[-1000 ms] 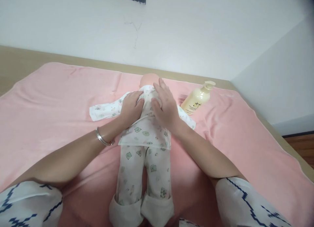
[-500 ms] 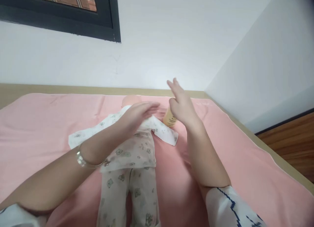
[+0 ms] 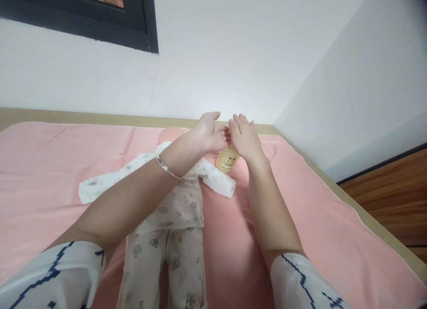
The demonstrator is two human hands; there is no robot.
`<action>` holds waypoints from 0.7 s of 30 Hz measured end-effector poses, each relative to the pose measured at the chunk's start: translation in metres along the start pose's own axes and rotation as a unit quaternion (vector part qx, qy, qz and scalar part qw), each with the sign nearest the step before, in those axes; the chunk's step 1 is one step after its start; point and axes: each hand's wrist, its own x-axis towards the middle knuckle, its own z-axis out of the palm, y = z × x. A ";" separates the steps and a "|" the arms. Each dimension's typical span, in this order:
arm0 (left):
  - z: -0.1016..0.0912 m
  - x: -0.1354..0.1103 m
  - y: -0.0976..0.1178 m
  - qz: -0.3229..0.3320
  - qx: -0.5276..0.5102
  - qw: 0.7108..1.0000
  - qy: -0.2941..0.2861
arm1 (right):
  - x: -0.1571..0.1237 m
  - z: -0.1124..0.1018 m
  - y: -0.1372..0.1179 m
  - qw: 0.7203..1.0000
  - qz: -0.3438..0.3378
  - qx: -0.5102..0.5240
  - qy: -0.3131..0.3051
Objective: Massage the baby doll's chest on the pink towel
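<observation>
My left hand [image 3: 212, 133] is turned palm up with its fingers apart and nothing in it, a silver bracelet [image 3: 168, 166] round the wrist. Close beside it, my right hand [image 3: 245, 136] is stretched out, back toward me, also holding nothing. Behind and below the hands stands a bottle of yellow liquid [image 3: 227, 161], its top hidden by them. Under my left forearm lies a doll in a white printed top [image 3: 182, 206] and matching trousers [image 3: 147, 260]. Of its head [image 3: 170, 134] only a rounded part shows; my arm covers part of its chest.
A pink sheet [image 3: 316, 211] covers the surface, with a pale wooden edge [image 3: 83, 117] along the back. White walls [image 3: 253, 51] meet at the right. A dark window frame [image 3: 150, 24] is at upper left, brown wood panelling [image 3: 393, 202] at right.
My left hand has moved right and turned palm up. My right hand has lowered slightly and its fingers now lie beside the left. More of the bottle's label shows.
</observation>
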 end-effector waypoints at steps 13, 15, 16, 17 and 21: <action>-0.059 -0.063 -0.011 0.098 0.197 0.973 0.076 | 0.001 0.008 -0.022 0.971 0.058 -0.218 -0.077; -0.069 -0.086 -0.010 0.121 0.216 0.965 0.083 | 0.005 0.009 -0.025 0.966 0.092 -0.225 -0.090; -0.074 -0.096 -0.008 0.132 0.223 0.961 0.094 | 0.007 0.009 -0.026 0.964 0.104 -0.226 -0.092; -0.079 -0.105 -0.006 0.143 0.232 0.956 0.110 | 0.008 0.010 -0.028 0.963 0.113 -0.228 -0.093; -0.091 -0.129 -0.001 0.189 0.269 0.928 0.174 | 0.007 0.009 -0.030 0.961 0.121 -0.229 -0.097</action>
